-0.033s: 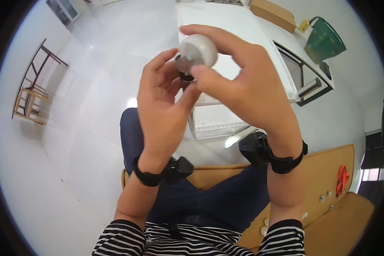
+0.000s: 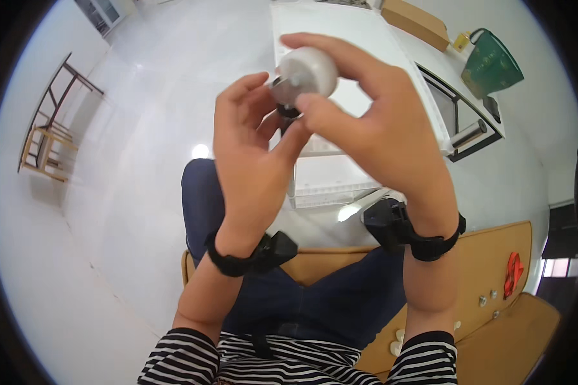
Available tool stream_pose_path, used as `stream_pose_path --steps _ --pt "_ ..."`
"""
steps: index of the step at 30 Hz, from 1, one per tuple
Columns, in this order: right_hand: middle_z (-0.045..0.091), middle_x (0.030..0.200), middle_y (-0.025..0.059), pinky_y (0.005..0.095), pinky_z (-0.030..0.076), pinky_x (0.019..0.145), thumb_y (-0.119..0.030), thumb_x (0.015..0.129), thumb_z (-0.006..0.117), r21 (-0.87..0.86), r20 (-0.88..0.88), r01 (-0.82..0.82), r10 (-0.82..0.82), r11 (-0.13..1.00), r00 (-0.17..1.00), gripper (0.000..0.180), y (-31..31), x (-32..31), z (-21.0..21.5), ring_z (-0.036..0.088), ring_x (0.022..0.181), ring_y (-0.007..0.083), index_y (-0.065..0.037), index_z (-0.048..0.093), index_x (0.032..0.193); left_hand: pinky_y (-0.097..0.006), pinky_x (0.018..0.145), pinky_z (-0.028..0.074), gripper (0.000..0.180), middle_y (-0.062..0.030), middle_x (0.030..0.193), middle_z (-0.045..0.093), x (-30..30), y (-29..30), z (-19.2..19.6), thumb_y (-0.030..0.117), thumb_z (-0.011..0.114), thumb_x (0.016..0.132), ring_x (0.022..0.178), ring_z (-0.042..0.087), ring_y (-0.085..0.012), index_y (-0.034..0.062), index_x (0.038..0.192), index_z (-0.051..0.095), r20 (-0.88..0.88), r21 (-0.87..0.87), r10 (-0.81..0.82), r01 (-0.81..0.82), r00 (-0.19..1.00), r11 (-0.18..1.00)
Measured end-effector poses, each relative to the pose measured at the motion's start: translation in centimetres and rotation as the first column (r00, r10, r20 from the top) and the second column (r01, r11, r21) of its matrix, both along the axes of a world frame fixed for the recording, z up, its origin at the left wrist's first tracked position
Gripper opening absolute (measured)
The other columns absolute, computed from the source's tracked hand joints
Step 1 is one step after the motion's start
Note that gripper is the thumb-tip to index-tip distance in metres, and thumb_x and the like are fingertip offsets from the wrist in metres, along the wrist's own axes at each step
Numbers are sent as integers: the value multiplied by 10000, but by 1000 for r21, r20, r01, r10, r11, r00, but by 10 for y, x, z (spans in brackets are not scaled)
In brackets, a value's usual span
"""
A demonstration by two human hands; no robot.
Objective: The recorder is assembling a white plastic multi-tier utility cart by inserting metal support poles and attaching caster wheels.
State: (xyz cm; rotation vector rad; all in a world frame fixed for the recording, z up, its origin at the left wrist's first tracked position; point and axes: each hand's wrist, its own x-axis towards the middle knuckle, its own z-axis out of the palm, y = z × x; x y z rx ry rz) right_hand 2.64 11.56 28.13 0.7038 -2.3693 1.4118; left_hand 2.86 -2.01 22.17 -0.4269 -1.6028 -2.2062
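Observation:
My right hand (image 2: 379, 128) grips a white, rounded knob-like piece (image 2: 320, 69) with a greyish flat face, between thumb and fingers. Its exact kind does not show. Just below the flat face is a small black part (image 2: 288, 110), which the thumb and fingers of my left hand (image 2: 253, 157) pinch. The white piece and the black part meet or nearly meet; my fingertips hide the join. Both hands are raised in front of me over the near end of the white table (image 2: 372, 51).
A brown cardboard box (image 2: 416, 24), a yellow bottle (image 2: 461, 41) and a green bag (image 2: 491, 64) stand at the back right. A metal cylinder (image 2: 469, 133) juts from the table's side. On the tan sofa (image 2: 481, 256) lie a red strap (image 2: 512, 274) and several small metal pieces (image 2: 483, 300). Chairs (image 2: 48, 151) stand far left.
Both hands have shifted slightly to the right together with the white piece and the black part. The grip looks the same.

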Motion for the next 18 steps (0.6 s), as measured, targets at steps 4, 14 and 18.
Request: stream_pose_path --steps 4,14,18 --pt "647 934 85 290 453 845 -128 751 576 71 20 39 -40 997 999 425 -3 0 1 586 901 141 -37 582 1166 -245 776 501 288 -102 1024 560 -2 -5 6 -47 650 796 899 590 -147 -35 1030 483 154 54 -66 59 986 997" --pt "647 932 93 278 450 849 -113 751 577 35 -12 15 -15 999 1000 428 -4 -1 2 588 882 142 -23 577 1170 -241 795 490 225 -96 1011 592 2 3 3 -19 624 832 918 582 -126 -79 1031 537 139 13 14 -16 990 1000" --pt "641 813 113 280 485 720 -124 731 609 17 -99 18 -16 1000 995 425 6 0 0 598 733 136 -29 586 1145 -236 768 483 204 -80 960 602 4 19 -10 11 572 879 905 561 -101 -71 1064 539 -10 -82 146 -146 989 986"
